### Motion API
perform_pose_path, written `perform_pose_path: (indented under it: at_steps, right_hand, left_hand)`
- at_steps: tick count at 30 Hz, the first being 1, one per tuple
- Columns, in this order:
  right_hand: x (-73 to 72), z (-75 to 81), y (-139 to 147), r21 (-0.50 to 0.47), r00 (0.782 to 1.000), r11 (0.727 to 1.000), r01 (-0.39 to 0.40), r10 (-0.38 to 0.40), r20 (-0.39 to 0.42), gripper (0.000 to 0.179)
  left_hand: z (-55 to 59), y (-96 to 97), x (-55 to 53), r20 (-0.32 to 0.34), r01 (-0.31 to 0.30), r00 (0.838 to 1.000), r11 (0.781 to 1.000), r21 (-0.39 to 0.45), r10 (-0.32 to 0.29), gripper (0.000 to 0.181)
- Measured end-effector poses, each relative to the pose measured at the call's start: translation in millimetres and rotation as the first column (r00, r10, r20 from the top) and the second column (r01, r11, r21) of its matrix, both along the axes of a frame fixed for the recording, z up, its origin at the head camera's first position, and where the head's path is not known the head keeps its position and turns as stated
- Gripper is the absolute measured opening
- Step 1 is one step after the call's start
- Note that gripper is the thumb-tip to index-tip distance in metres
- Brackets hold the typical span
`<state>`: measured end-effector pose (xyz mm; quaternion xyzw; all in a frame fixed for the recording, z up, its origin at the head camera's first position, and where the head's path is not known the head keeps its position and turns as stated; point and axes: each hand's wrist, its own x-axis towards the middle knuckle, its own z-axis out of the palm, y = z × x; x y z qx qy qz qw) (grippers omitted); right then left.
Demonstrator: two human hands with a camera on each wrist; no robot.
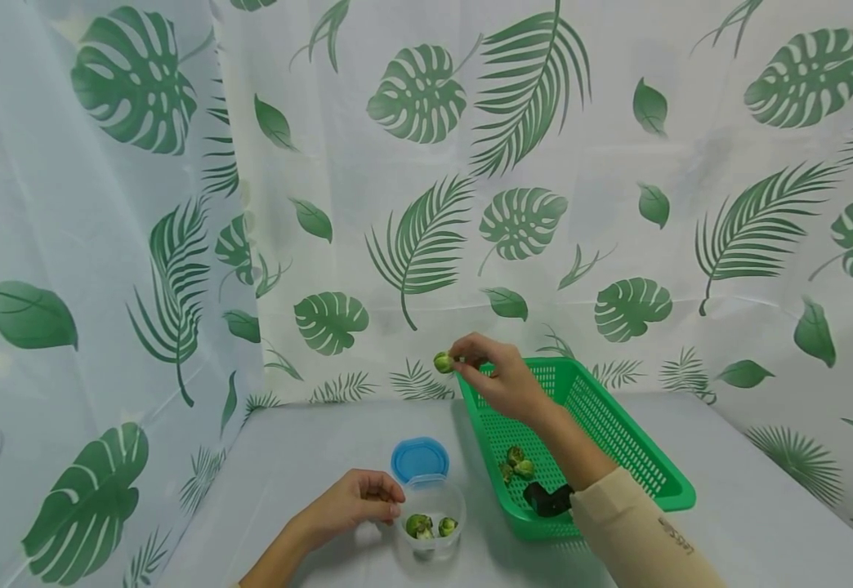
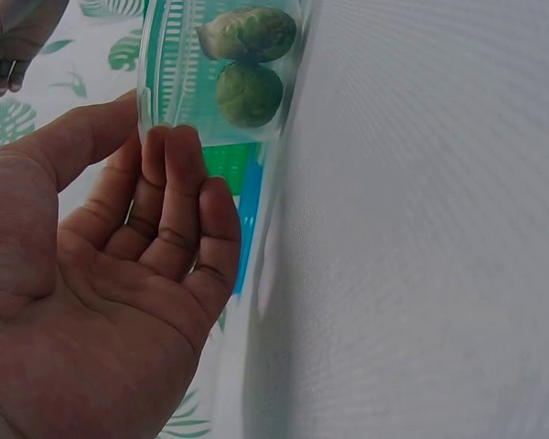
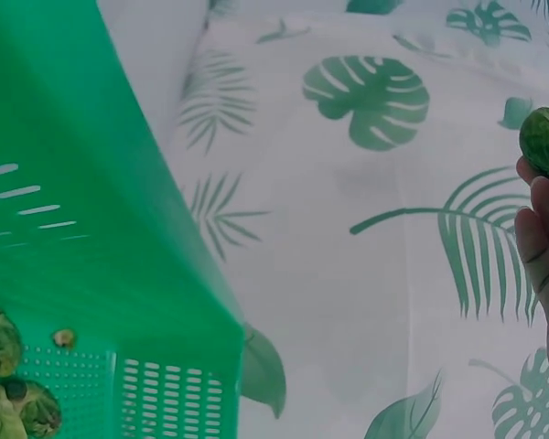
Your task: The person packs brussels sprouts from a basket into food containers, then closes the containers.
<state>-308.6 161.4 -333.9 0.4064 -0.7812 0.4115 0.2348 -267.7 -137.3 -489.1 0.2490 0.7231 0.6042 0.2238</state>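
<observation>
Curtain (image 1: 426,163) with green leaf prints backs my head view, a white table (image 1: 323,429) below it bearing the green basket (image 1: 632,445). Left of the basket stands a clear tub (image 1: 432,494), its rim pinched by the left hand (image 1: 356,502); farther back on that side lies the blue lid (image 1: 421,461). Up by the basket's far left corner, the right hand (image 1: 496,376) pinches a Brussels sprout (image 1: 443,362). I judge the job partway: at least two tub sprouts (image 1: 419,525) are in, one is held, and at least three basket sprouts (image 1: 524,468) remain. Small dark lettering (image 1: 675,535) marks the right sleeve (image 1: 625,518); I can't read it.
</observation>
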Motion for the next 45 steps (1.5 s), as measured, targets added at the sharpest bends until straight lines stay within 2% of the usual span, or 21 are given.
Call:
perform_pose_path:
  at_steps: [12, 22, 31, 45]
  right_hand:
    - [13.5, -0.6, -8.5, -0.002, 0.999, 1.000, -0.020, 0.020, -0.038, 0.014]
    - [20.9, -10.3, -14.3, -0.015, 1.000, 1.000, -0.014, 0.014, -0.016, 0.015]
    - [28.0, -13.5, -20.1, -0.026, 0.999, 0.999, -0.025, 0.024, -0.033, 0.018]
    - [36.0, -27.8, -21.9, -0.050, 0.997, 0.997, -0.054, 0.051, -0.063, 0.019]
  left_hand:
    - [-1.6, 0.2, -1.8, 0.006, 0.003, 1.000, 1.000, 0.008, -0.003, 0.031]
    - [1.4, 1.4, 0.7, 0.007, -0.002, 1.000, 1.000, 0.009, 0.002, 0.027]
    - [2.1, 0.6, 1.4, 0.013, -0.002, 1.000, 1.000, 0.008, 0.001, 0.028]
    - [0.9, 0.1, 1.3, 0.016, -0.010, 1.000, 1.000, 0.004, 0.010, 0.028]
